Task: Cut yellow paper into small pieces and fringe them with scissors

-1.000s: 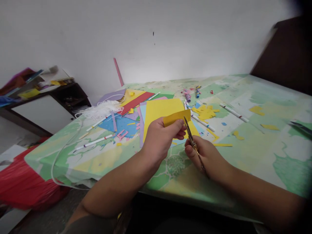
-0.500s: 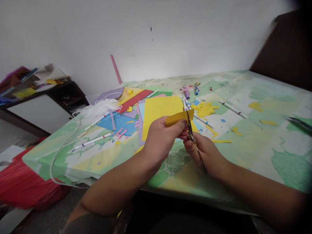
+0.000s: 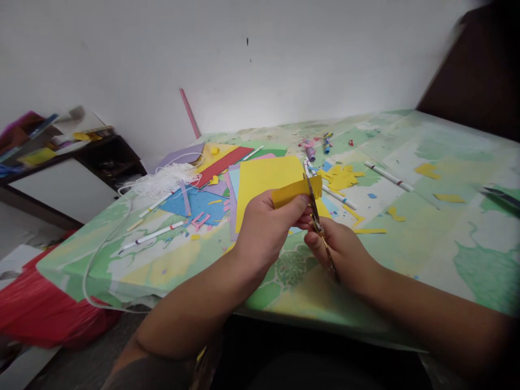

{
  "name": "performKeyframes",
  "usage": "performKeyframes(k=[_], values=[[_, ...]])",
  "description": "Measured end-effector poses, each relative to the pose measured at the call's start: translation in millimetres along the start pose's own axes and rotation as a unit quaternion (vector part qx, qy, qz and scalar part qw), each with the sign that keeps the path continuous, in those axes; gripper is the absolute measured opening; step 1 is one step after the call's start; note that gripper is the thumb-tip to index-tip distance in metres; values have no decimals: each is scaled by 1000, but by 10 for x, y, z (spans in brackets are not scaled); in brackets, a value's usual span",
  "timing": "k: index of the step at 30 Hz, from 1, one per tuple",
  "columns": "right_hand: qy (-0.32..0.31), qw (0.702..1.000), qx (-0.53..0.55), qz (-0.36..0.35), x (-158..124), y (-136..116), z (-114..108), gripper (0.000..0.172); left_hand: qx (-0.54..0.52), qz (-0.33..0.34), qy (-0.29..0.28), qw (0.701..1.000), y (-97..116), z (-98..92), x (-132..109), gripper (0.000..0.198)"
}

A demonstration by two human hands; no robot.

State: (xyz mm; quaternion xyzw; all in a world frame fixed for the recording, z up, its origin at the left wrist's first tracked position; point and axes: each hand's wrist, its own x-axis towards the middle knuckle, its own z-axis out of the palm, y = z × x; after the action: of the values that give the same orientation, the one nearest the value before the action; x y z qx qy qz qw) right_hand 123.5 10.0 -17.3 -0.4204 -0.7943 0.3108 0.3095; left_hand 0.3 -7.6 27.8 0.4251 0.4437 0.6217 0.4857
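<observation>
Left hand (image 3: pixel 266 227) fingers pinching a yellow paper strip (image 3: pixel 296 190) above the bench (image 3: pixel 426 227). Right hand (image 3: pixel 345 254) fingers gripping scissors (image 3: pixel 317 216), blades crossing the strip's right end.

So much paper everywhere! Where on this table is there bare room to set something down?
Barest is the table on the right, beyond the right hand and white marker, with only stray yellow scraps. The near left corner, below the long marker, is free. Crowded: around the yellow sheet and blue paper.
</observation>
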Motion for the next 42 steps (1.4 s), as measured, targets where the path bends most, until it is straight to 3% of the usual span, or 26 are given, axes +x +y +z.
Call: performKeyframes(k=[6,13,31,36,42], values=[[-6,1000,8,5,0,1,1,68,-8,-4,3,1000,8,10,-9,10],[3,999,-1,-36,-26,7,8,57,-14,5,4,1000,0,-14,13,12],[-12,998,-61,-1,-1,24,2,50,9,-13,26,1000,17,-56,30,14],[-28,999,-11,14,-6,48,-35,53,-25,-6,66,997,6,-116,94,17],[2,990,138,31,14,200,-61,47,-21,-26,78,996,21,-93,102,13]])
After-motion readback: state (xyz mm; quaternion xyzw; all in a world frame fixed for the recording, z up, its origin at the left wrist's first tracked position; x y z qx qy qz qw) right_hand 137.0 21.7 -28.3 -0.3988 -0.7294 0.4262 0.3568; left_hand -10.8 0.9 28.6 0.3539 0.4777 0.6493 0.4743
